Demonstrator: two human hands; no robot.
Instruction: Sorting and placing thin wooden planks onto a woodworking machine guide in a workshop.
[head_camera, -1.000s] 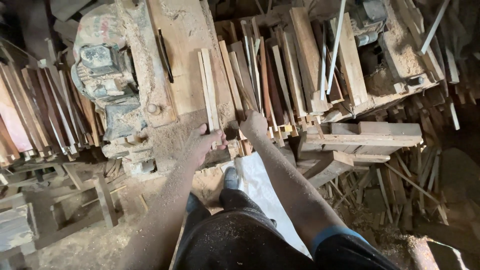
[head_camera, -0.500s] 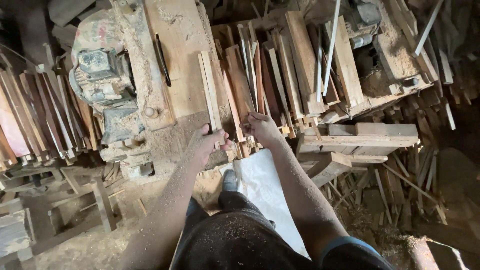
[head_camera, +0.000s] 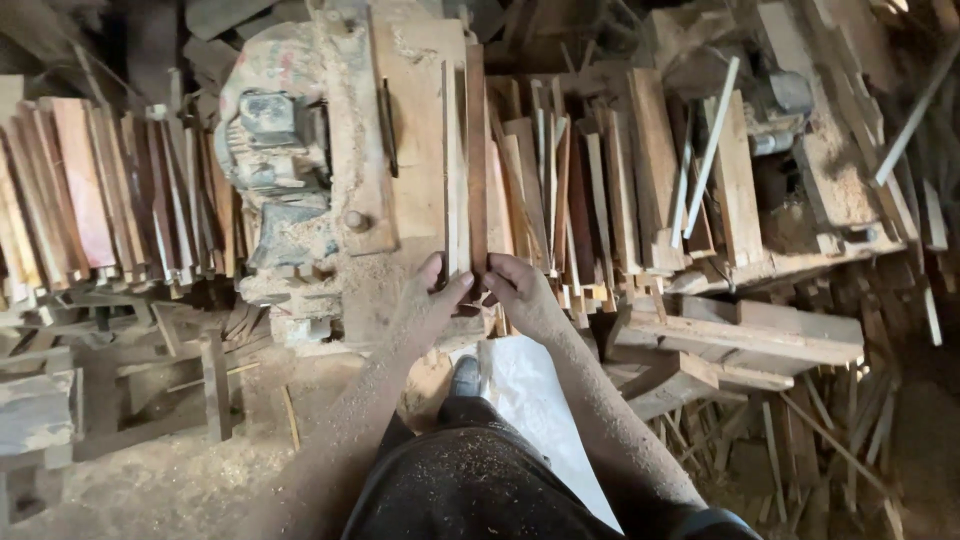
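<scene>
Both hands, left (head_camera: 432, 300) and right (head_camera: 520, 292), pinch slats (head_camera: 468, 160) on the surface (head_camera: 420, 120) (dusty); push straight, fingertips low.

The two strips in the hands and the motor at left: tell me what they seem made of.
The pale strip and the browner strip look like raw sawn wood: matt, with lengthwise grain. The left hand and right hand grip their near ends. The motor looks like grey cast metal, ribbed, under sawdust.

Dim, warm light; dark corners, slight edge distortion.
</scene>
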